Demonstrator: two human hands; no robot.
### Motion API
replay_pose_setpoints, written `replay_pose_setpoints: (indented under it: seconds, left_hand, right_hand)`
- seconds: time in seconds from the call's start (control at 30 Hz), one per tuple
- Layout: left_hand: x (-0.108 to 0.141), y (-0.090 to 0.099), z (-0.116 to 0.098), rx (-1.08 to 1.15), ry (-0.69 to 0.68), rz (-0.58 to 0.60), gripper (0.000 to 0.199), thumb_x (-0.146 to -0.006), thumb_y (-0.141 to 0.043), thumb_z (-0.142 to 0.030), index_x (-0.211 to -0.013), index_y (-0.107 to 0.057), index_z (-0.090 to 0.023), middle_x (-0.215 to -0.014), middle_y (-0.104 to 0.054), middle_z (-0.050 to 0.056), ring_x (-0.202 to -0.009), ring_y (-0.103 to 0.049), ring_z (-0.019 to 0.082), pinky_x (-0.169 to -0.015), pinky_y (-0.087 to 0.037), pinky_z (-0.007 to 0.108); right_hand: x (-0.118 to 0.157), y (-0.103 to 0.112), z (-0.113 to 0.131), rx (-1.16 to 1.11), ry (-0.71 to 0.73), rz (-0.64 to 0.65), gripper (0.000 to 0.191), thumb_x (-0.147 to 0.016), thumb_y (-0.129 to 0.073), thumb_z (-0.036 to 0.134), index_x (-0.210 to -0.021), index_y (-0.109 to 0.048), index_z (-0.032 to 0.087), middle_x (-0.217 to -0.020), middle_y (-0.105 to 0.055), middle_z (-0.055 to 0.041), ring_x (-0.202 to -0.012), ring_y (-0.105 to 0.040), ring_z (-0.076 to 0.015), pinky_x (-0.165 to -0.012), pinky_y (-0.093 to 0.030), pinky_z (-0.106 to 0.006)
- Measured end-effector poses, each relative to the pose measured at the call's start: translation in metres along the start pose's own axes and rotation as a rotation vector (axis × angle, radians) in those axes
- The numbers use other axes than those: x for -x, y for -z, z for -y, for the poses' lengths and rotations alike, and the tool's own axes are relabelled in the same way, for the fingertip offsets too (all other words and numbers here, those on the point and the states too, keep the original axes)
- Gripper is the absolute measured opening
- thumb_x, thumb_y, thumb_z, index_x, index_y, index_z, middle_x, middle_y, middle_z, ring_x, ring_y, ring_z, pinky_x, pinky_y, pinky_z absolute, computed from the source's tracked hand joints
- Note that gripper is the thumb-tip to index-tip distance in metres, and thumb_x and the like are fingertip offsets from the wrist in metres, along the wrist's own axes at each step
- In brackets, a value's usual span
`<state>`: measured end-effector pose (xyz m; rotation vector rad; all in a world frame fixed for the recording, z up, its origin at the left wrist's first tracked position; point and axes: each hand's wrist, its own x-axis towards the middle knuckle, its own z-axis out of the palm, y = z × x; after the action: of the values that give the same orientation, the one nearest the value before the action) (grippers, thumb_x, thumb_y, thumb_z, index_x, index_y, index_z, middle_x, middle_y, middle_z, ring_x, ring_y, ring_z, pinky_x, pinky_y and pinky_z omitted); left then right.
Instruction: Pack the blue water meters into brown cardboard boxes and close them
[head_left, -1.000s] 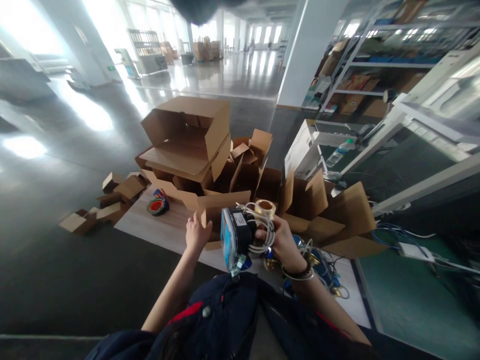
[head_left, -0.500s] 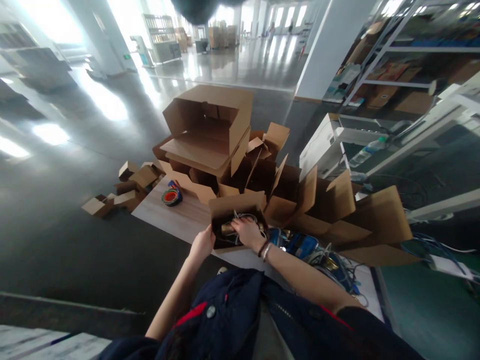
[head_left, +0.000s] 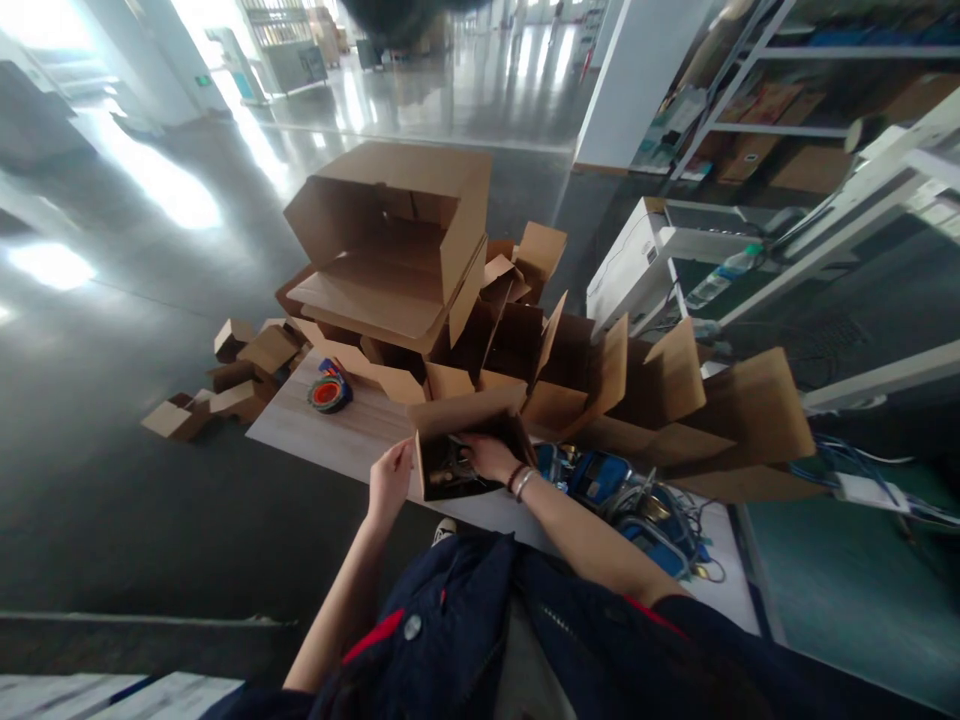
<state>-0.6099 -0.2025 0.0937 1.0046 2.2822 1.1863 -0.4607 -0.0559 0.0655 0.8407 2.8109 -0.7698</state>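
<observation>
Right hand (head_left: 487,458) deeper in the small box (head_left: 465,490) than before

Its grip is hidden; the left hand (head_left: 391,482) pinches the box's side, at the table's (head_left: 352,435) near edge; the device (head_left: 452,468) lies inside.

Bright window light glares off the glossy floor (head_left: 450,110); the box interiors (head_left: 517,345) sit shadowed, edges stretched and softly blurred.

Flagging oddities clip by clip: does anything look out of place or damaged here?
Small open cartons lie jumbled on the floor beside the table, as if dropped; a large carton lies sideways on other cartons. Nothing looks clearly damaged.
</observation>
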Motion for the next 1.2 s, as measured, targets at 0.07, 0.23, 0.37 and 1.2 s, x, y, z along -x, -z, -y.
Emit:
replay_pose_setpoints:
  seconds: [0.07, 0.23, 0.37, 1.2]
  left_hand:
    - [-0.011, -0.007, -0.003, -0.025, -0.078, -0.071, 0.035, -0.082, -0.045, -0.037, -0.1, -0.067, -0.016, -0.078, -0.067, 0.004, -0.068, -0.06, 0.015, -0.068, -0.048, 0.026]
    - [-0.023, -0.043, -0.013, -0.198, -0.187, -0.059, 0.027, -0.08, -0.052, -0.03, -0.101, -0.066, -0.018, -0.095, -0.064, 0.007, -0.077, -0.06, 0.017, -0.076, -0.049, 0.03]
    - [-0.014, -0.065, -0.007, -0.381, -0.311, 0.03, 0.031, -0.079, -0.057, -0.026, -0.109, -0.062, -0.019, -0.109, -0.061, 0.01, -0.106, -0.053, 0.024, -0.097, -0.04, 0.04]
    - [-0.007, -0.034, 0.053, 0.271, 0.026, 0.028, 0.012, -0.074, -0.053, -0.02, -0.075, -0.063, -0.014, -0.112, -0.064, 0.013, -0.097, -0.064, 0.019, -0.088, -0.05, 0.035]
  right_hand:
    - [-0.018, -0.007, 0.0, -0.028, 0.007, 0.096, 0.024, -0.089, -0.048, 0.023, -0.104, -0.065, 0.017, -0.108, -0.066, -0.0115, -0.098, -0.062, -0.0216, -0.085, -0.048, -0.033]
    - [-0.047, -0.011, -0.014, -0.147, -0.019, 0.138, 0.024, -0.089, -0.054, 0.035, -0.099, -0.062, 0.015, -0.102, -0.065, -0.0052, -0.089, -0.062, -0.0165, -0.081, -0.052, -0.038]
    - [-0.038, -0.006, -0.016, -0.256, -0.098, 0.018, 0.018, -0.089, -0.054, 0.028, -0.093, -0.064, 0.014, -0.094, -0.068, -0.0049, -0.085, -0.064, -0.0165, -0.078, -0.053, -0.035]
    - [0.039, -0.012, -0.099, -0.566, 0.044, -0.476, 0.056, -0.077, -0.054, 0.022, -0.132, -0.044, 0.021, -0.126, -0.056, -0.0116, -0.115, -0.054, -0.0222, -0.1, -0.041, -0.042]
